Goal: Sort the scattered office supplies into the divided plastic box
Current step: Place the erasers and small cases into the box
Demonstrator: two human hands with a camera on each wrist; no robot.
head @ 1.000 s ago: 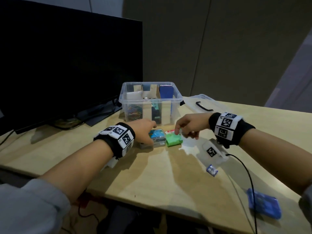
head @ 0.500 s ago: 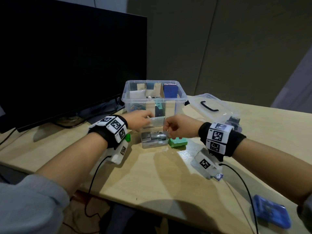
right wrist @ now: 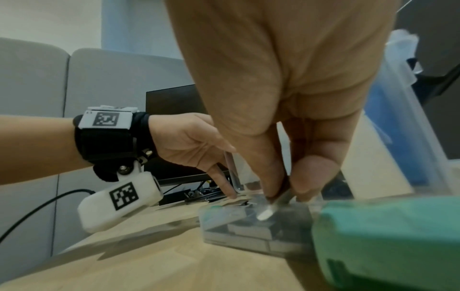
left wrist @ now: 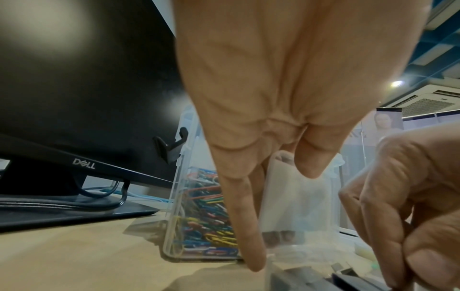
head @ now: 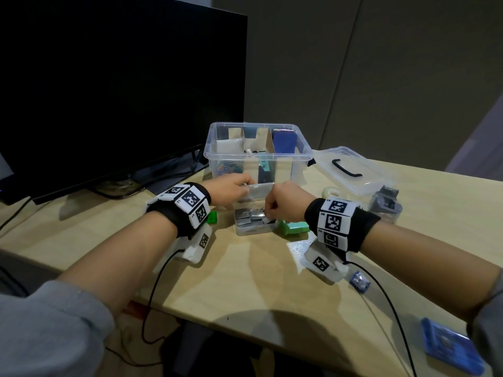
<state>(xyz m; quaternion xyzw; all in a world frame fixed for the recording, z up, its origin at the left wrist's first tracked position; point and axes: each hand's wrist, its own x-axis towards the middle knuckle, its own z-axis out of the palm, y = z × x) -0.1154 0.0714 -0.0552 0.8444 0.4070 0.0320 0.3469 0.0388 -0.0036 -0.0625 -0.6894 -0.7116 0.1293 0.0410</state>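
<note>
Nearest the camera, at the desk's front right corner, lies a flat blue plastic case, and a little farther in a small blue clip-like piece sits beside a black cable. The pale wood-grain desk is smooth and matte.

Mid-desk, both hands meet over a small clear plastic case packed with grey metal strips, staples by the look of them. The left hand pinches the case's clear hinged lid and holds it up on edge, index finger stretched down to the desk at the case's corner. The right hand has thumb and fingers curled together, clamped on a thin silvery metal piece right over the open case. A green block touches the case's right side and crowds the right wrist view; a smaller green piece lies left, half hidden by the left wristband.

Behind stands the divided plastic box, clear, rectangular, split by cardboard dividers. Its left front compartment holds multicoloured paper clips; a dark blue block stands in the back right one. Right of it rest the clear lid with black handle, a tape roll and a grey stapler-like object.

Farthest left, a black monitor reads "DELL" on its bezel.
</note>
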